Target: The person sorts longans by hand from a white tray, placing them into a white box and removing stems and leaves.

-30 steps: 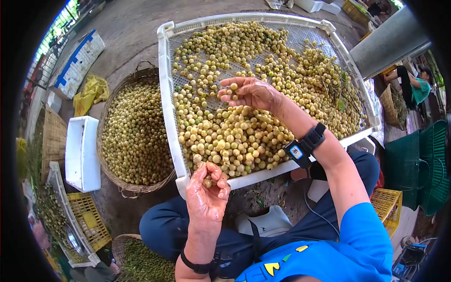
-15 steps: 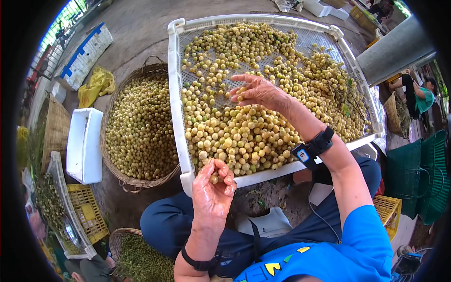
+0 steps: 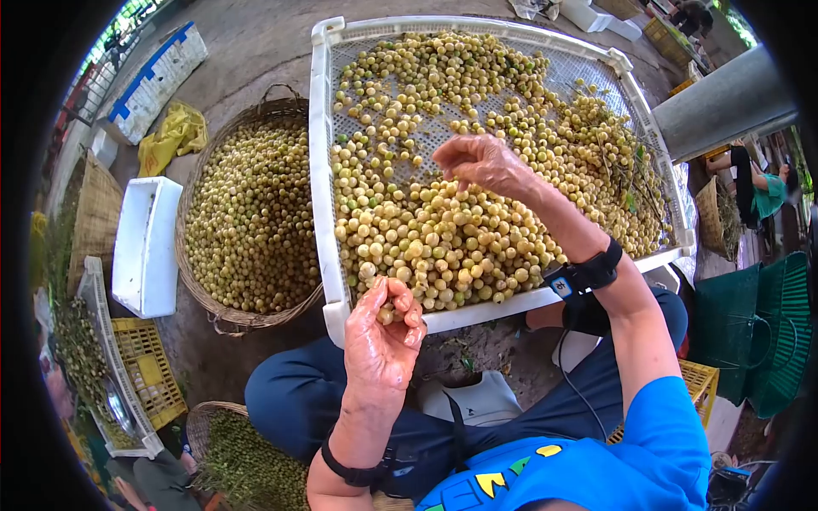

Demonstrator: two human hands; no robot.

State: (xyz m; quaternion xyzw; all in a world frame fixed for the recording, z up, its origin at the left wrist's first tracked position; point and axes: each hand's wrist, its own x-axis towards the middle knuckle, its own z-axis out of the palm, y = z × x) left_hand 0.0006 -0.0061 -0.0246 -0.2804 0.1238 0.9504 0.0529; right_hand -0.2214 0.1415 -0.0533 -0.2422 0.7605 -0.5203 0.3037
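My left hand [image 3: 382,345], wet and palm up, is curled around a few small round yellow fruits [image 3: 388,313] at the near left corner of a white mesh tray [image 3: 319,183]. My right hand [image 3: 490,169] hovers above the tray, its fingers bent downward and its thumb apart; I see no fruit in it. Beneath and around it lie heaped yellow-green fruits [image 3: 460,238], with loose ones scattered toward the far side. Stems and twigs [image 3: 635,175] are mixed in with the fruit on the right.
Left of the tray stands a wicker basket [image 3: 189,255] full of similar fruit, beside a white foam box [image 3: 146,247]. A lower basket [image 3: 200,423] holds greener fruit. Yellow crates [image 3: 145,366], green baskets [image 3: 724,332] and a grey pillar [image 3: 724,106] stand around. Another person [image 3: 767,187] sits at right.
My right hand has shifted slightly right, and its spread fingers have drawn together and bent down. The left hand stays curled at the tray's corner. The view has shifted a little.
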